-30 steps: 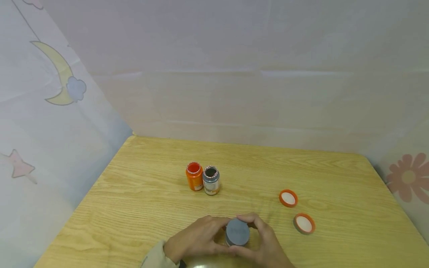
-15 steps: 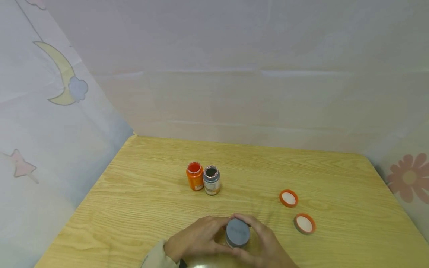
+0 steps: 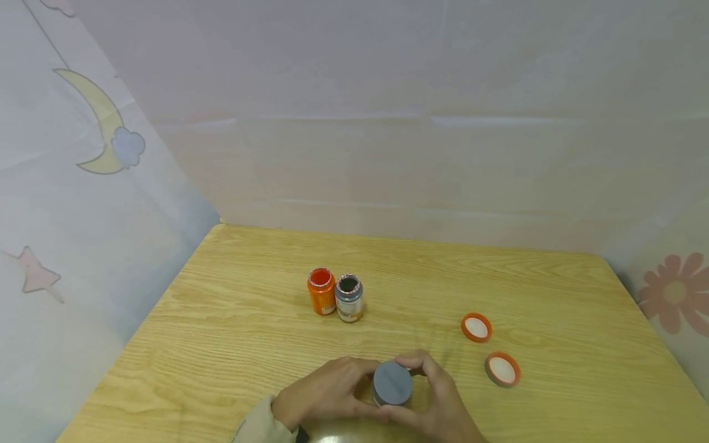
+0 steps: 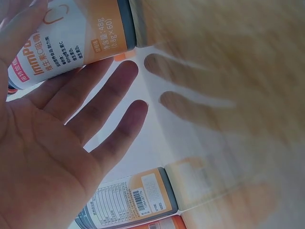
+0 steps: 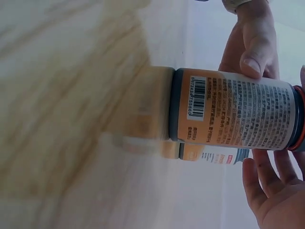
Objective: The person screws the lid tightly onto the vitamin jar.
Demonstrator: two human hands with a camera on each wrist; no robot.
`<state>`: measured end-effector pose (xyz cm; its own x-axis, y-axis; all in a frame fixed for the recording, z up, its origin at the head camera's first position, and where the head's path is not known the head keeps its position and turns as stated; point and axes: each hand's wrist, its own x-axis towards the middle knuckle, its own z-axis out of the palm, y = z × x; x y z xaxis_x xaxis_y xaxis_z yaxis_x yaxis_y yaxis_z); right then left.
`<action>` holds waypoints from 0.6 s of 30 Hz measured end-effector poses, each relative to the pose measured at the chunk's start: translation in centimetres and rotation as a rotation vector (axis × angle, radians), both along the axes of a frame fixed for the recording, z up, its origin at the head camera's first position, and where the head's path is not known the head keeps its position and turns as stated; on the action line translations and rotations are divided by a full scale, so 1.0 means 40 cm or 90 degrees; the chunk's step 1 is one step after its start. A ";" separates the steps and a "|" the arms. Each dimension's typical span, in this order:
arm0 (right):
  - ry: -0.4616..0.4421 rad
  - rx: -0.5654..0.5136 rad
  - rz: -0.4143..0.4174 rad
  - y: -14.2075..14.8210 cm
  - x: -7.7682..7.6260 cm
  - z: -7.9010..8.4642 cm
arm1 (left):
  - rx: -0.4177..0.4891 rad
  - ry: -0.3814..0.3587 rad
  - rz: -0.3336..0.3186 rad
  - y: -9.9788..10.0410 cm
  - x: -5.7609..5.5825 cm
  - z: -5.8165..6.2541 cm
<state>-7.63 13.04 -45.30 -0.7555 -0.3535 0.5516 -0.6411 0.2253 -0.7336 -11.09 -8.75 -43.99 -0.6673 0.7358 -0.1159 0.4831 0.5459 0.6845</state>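
Observation:
A vitamin bottle (image 5: 233, 109) with an orange-and-white printed label stands upright at the table's near side. Its round grey cap (image 3: 392, 383) faces up in the head view. My left hand (image 3: 332, 391) grips the bottle's body from the left, thumb and forefinger around it; the lower fingers are spread in the left wrist view. From the right, my right hand (image 3: 440, 403) pinches the cap's edge between thumb and forefinger. An orange band (image 5: 299, 117) shows at the cap end in the right wrist view, where the cap is mostly cut off by the frame.
Behind stand two uncapped bottles side by side, one orange (image 3: 322, 294) and one grey with a label (image 3: 349, 301). On the right, an orange cap (image 3: 476, 327) and a grey cap with an orange inner rim (image 3: 503, 369) lie upturned on the wooden table (image 3: 238, 295).
My right fingers moved leftward around the cap's far edge, then came back to the right. My left hand and the bottle stayed in place.

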 end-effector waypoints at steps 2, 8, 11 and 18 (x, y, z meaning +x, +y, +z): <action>0.017 -0.005 0.006 -0.004 -0.002 -0.001 | -0.001 0.013 -0.006 0.000 -0.001 0.001; -0.016 0.049 0.012 0.002 0.002 0.006 | -0.003 0.040 -0.020 -0.002 0.000 0.005; -0.037 0.085 0.025 0.011 0.005 0.011 | -0.004 0.042 -0.020 -0.002 0.001 0.007; -0.010 0.096 0.033 0.020 0.000 0.013 | -0.008 0.040 -0.020 -0.004 -0.002 0.009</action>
<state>-7.63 13.84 -44.77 -0.7421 -0.4703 0.4775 -0.6436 0.3012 -0.7036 -11.17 -8.91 -43.63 -0.6499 0.7554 -0.0832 0.5424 0.5377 0.6455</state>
